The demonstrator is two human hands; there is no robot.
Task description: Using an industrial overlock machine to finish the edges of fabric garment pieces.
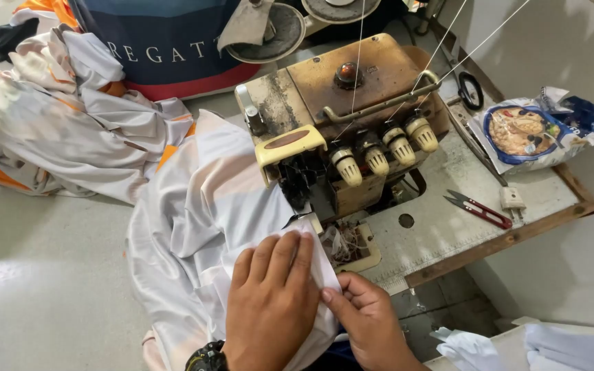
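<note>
A white garment (194, 227) lies on the table in front of a worn beige overlock sewing machine (342, 124). My left hand (273, 302) rests flat on the fabric just below the machine's presser foot, fingers together and pointing up. My right hand (369, 319) pinches the fabric's right edge between thumb and fingers, beside the left hand. A black watch (206, 358) shows on my left wrist. The fabric's leading edge sits at the needle area (304, 216).
A heap of white and orange garments (63, 117) lies at the far left. Red thread snips (477, 209) and a snack bag (537, 130) sit on the table's right part. Black scissors (470, 89) lie behind. White cloth pieces (537, 343) at bottom right.
</note>
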